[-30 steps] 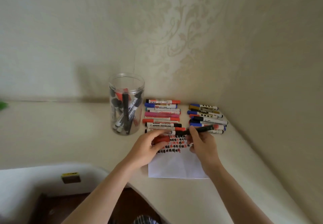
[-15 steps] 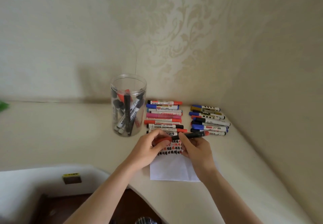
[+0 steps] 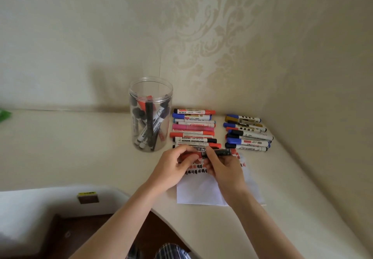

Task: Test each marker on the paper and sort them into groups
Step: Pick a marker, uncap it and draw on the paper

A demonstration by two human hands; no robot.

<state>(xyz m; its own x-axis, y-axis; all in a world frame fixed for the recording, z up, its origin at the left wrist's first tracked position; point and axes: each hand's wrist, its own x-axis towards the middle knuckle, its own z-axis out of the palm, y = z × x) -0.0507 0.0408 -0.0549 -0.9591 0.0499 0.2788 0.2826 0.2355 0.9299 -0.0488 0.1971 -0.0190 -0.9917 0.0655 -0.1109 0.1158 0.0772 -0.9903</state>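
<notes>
My right hand grips a black-barrelled marker with a red end, held level over the top of the white paper. My left hand pinches the red cap, which meets the marker's left end. The paper carries rows of red and black test marks, partly hidden by both hands. Two rows of sorted markers lie behind: a left group and a right group. A clear plastic jar with several markers stands to the left.
The cream desk fits into a wall corner; walls stand close behind and to the right. The desk's curved front edge runs below the paper. A small yellow-topped block sits on a lower white surface at front left.
My right hand has drawn the marker leftward from the right group to my left hand, and the marker's end now meets the red cap.
</notes>
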